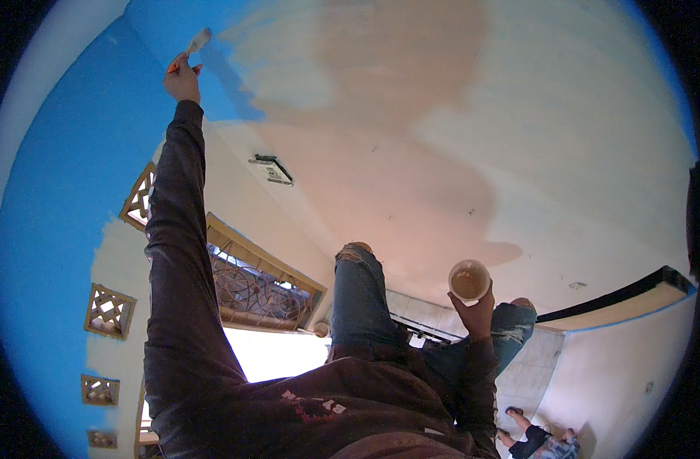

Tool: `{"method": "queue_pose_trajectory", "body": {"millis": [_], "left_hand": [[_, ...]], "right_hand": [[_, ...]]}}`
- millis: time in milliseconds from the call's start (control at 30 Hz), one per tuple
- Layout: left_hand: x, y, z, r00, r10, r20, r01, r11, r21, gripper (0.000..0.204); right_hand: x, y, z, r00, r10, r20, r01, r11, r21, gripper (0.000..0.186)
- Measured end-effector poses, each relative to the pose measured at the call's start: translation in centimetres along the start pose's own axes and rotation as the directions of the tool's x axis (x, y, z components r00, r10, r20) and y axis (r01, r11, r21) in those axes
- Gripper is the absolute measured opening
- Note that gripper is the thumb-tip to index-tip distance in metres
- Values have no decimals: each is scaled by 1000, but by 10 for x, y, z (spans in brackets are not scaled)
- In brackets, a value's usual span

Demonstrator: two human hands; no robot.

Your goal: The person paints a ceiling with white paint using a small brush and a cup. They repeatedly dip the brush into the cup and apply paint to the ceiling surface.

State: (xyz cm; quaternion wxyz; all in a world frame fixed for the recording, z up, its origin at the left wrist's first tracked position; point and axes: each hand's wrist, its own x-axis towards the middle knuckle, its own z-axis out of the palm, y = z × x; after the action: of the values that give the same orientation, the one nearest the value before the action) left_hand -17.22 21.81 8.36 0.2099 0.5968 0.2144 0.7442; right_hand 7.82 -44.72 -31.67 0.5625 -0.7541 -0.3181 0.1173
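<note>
High at the upper left, my left hand [183, 81] is closed around the orange handle of a paintbrush [201, 40]. Its pale bristles are at or close to the wall [281, 69], where bright blue meets cream paint with a ragged edge. Whether the bristles touch the wall, I cannot tell. Lower and to the right, my right hand [477, 314] grips a pale round cup [470, 265] from below and the side. Beige paint shows inside the cup. My left arm is stretched far up, while my right arm is bent near my knee.
A switch plate [272, 169] sits on the wall. Latticed vents [110, 311] and a window with a scrolled metal grille [258, 283] are at left. A dark-edged ledge [618, 297] juts out at right. Far below at lower right is another person [545, 445].
</note>
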Motion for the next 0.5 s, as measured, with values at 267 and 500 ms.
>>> {"method": "queue_pose_trajectory", "body": {"millis": [267, 500], "left_hand": [[-44, 21, 46, 967, 254, 3, -227, 857, 463, 24], [-97, 81, 94, 907, 390, 156, -419, 805, 421, 31]], "right_hand": [[-2, 3, 2, 998, -51, -41, 51, 999, -13, 76], [-2, 4, 2, 998, -51, -47, 50, 999, -14, 75]]}}
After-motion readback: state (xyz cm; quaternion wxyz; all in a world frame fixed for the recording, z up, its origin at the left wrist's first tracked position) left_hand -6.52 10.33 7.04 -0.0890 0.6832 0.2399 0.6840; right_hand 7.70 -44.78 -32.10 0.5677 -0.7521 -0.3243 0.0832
